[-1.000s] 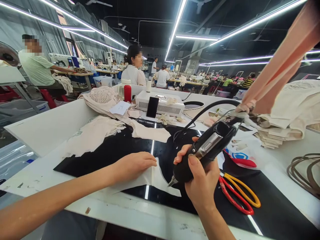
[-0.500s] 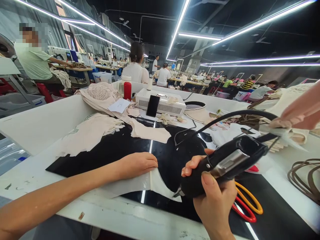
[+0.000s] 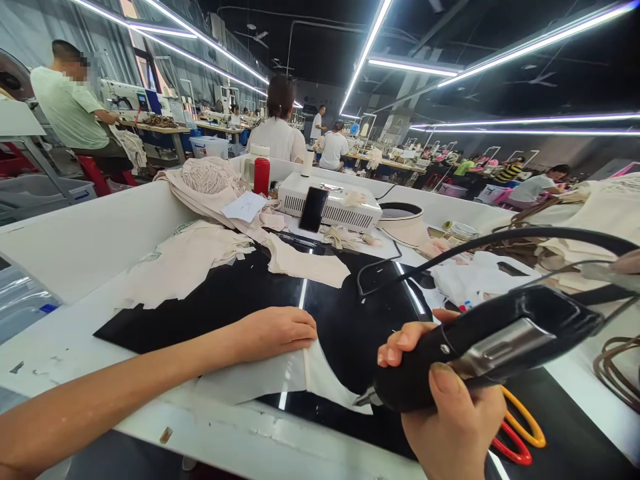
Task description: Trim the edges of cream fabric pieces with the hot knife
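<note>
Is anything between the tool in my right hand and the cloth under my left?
Nothing visible: the tool has its tip at the right corner of the cloth, though contact is unclear. Your left hand lies on the cloth's far edge, away from the tip.

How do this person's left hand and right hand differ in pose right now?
The left hand lies back-up on the pale cloth, while the right hand grips a black tool. The left hand sits near the middle of the view; the right hand is at the lower right. Both are bare and work at the same cloth: the tool's tip is at its edge.
</note>
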Action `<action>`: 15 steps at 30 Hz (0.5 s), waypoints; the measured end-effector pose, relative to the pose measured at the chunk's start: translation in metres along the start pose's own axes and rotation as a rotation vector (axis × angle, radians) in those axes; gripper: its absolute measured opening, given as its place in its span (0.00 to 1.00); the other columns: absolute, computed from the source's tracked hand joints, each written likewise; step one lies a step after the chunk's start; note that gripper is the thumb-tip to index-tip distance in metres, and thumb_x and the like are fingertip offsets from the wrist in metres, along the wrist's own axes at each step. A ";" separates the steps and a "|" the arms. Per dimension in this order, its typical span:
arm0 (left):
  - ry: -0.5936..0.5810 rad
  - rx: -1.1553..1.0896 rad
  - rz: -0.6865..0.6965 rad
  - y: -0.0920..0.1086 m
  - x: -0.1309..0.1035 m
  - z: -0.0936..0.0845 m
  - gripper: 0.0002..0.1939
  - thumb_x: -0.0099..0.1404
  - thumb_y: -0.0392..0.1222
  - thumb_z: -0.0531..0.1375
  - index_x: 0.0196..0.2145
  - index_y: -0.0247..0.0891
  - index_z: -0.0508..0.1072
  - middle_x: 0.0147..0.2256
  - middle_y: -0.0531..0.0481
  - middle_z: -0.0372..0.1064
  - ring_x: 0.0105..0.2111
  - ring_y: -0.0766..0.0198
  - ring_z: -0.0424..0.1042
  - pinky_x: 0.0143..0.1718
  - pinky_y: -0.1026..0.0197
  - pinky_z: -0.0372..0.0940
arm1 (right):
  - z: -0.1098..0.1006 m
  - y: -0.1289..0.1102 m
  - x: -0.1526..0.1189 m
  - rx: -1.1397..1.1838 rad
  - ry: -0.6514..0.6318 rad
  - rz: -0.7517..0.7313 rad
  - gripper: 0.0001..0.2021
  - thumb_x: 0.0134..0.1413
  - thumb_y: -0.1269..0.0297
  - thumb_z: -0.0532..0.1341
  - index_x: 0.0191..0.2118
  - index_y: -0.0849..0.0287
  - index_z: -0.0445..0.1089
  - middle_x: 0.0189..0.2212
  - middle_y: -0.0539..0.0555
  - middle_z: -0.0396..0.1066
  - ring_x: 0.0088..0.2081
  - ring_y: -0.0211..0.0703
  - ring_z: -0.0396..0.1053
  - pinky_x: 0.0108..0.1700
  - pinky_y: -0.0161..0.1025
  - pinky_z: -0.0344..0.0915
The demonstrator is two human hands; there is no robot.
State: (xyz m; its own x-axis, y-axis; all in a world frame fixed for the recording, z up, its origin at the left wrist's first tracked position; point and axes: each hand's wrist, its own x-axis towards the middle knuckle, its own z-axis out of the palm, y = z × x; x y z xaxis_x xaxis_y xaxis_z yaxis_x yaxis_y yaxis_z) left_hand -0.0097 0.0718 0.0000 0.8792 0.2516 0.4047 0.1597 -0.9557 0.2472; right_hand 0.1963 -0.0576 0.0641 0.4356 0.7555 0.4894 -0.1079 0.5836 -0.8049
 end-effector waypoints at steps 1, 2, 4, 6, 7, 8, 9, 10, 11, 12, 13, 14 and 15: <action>0.003 0.002 0.000 0.000 0.000 0.000 0.11 0.79 0.40 0.56 0.47 0.35 0.78 0.47 0.45 0.77 0.49 0.59 0.77 0.53 0.62 0.71 | 0.000 0.000 0.000 0.000 -0.001 0.000 0.18 0.56 0.58 0.71 0.51 0.51 0.72 0.29 0.48 0.72 0.27 0.39 0.71 0.29 0.39 0.73; 0.007 0.004 0.002 0.001 -0.001 0.001 0.11 0.79 0.39 0.56 0.46 0.35 0.78 0.46 0.45 0.77 0.48 0.60 0.77 0.53 0.62 0.71 | 0.001 -0.001 0.000 -0.001 0.001 0.001 0.18 0.56 0.58 0.71 0.51 0.51 0.72 0.29 0.48 0.72 0.26 0.38 0.70 0.28 0.39 0.73; 0.014 0.007 0.006 0.001 -0.001 0.001 0.11 0.79 0.39 0.56 0.45 0.35 0.78 0.45 0.46 0.77 0.47 0.61 0.77 0.52 0.63 0.71 | 0.002 -0.001 0.000 -0.003 0.011 -0.001 0.18 0.55 0.57 0.71 0.50 0.51 0.72 0.29 0.48 0.72 0.26 0.39 0.70 0.28 0.39 0.73; 0.014 0.011 0.010 0.001 -0.001 0.000 0.11 0.80 0.39 0.55 0.43 0.35 0.77 0.44 0.47 0.77 0.47 0.63 0.77 0.52 0.64 0.71 | 0.004 -0.002 0.001 -0.004 0.025 -0.005 0.19 0.53 0.57 0.72 0.49 0.52 0.72 0.28 0.48 0.72 0.25 0.39 0.70 0.27 0.39 0.73; 0.009 0.019 0.014 0.001 -0.002 0.000 0.11 0.80 0.39 0.55 0.43 0.35 0.77 0.44 0.47 0.77 0.47 0.63 0.77 0.52 0.64 0.71 | 0.005 -0.003 0.001 -0.004 0.030 -0.007 0.19 0.52 0.56 0.73 0.48 0.52 0.73 0.28 0.48 0.72 0.25 0.39 0.70 0.26 0.38 0.73; 0.002 0.030 0.017 0.001 -0.002 -0.001 0.11 0.79 0.39 0.56 0.42 0.35 0.77 0.44 0.47 0.76 0.47 0.63 0.77 0.52 0.64 0.71 | 0.006 -0.003 0.002 -0.006 0.035 -0.007 0.20 0.51 0.56 0.74 0.48 0.52 0.73 0.27 0.48 0.72 0.24 0.39 0.70 0.26 0.38 0.73; -0.007 0.040 0.021 0.002 -0.003 -0.002 0.10 0.79 0.38 0.56 0.42 0.35 0.76 0.45 0.47 0.76 0.47 0.63 0.77 0.51 0.64 0.71 | 0.006 -0.004 0.002 -0.006 0.039 -0.006 0.20 0.49 0.55 0.74 0.47 0.52 0.73 0.26 0.48 0.72 0.24 0.39 0.70 0.25 0.38 0.73; -0.015 0.054 0.025 0.002 -0.003 -0.003 0.10 0.79 0.38 0.56 0.41 0.35 0.76 0.45 0.47 0.76 0.47 0.63 0.77 0.51 0.64 0.71 | 0.007 -0.004 0.002 -0.008 0.044 0.000 0.20 0.49 0.55 0.75 0.47 0.52 0.73 0.26 0.47 0.72 0.24 0.39 0.69 0.25 0.39 0.74; -0.021 0.071 0.029 0.004 -0.004 -0.004 0.10 0.79 0.38 0.56 0.41 0.35 0.76 0.45 0.47 0.76 0.47 0.62 0.77 0.50 0.63 0.71 | 0.007 -0.004 0.003 -0.012 0.049 0.009 0.21 0.48 0.54 0.75 0.46 0.52 0.73 0.25 0.47 0.72 0.24 0.40 0.69 0.25 0.39 0.74; -0.027 0.086 0.028 0.005 -0.005 -0.005 0.10 0.79 0.38 0.56 0.41 0.34 0.76 0.46 0.46 0.76 0.47 0.61 0.77 0.49 0.63 0.71 | 0.007 -0.005 0.003 -0.015 0.051 0.019 0.21 0.47 0.54 0.75 0.46 0.52 0.73 0.25 0.47 0.72 0.24 0.40 0.69 0.25 0.39 0.75; -0.033 0.100 0.024 0.006 -0.005 -0.006 0.10 0.79 0.37 0.56 0.41 0.35 0.76 0.46 0.46 0.76 0.47 0.60 0.77 0.48 0.62 0.72 | 0.008 -0.005 0.004 -0.016 0.052 0.030 0.21 0.47 0.54 0.76 0.46 0.52 0.74 0.25 0.47 0.72 0.24 0.40 0.70 0.25 0.40 0.75; -0.043 0.115 0.022 0.007 -0.006 -0.008 0.10 0.79 0.37 0.55 0.41 0.35 0.75 0.46 0.46 0.76 0.46 0.60 0.77 0.47 0.62 0.72 | 0.009 -0.004 0.006 -0.013 0.051 0.035 0.21 0.47 0.54 0.76 0.46 0.52 0.73 0.26 0.47 0.72 0.24 0.40 0.70 0.25 0.40 0.75; -0.054 0.128 0.018 0.008 -0.006 -0.009 0.10 0.79 0.37 0.55 0.41 0.35 0.75 0.46 0.46 0.76 0.46 0.61 0.77 0.47 0.62 0.71 | 0.010 -0.004 0.008 -0.009 0.051 0.038 0.21 0.47 0.54 0.76 0.46 0.52 0.73 0.26 0.47 0.73 0.24 0.40 0.69 0.25 0.39 0.74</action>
State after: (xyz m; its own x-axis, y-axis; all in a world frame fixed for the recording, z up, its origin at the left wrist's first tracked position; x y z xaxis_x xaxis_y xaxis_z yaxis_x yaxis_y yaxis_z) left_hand -0.0176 0.0635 0.0073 0.9048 0.2294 0.3589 0.1970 -0.9724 0.1250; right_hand 0.1911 -0.0504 0.0747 0.4768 0.7604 0.4411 -0.1171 0.5522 -0.8254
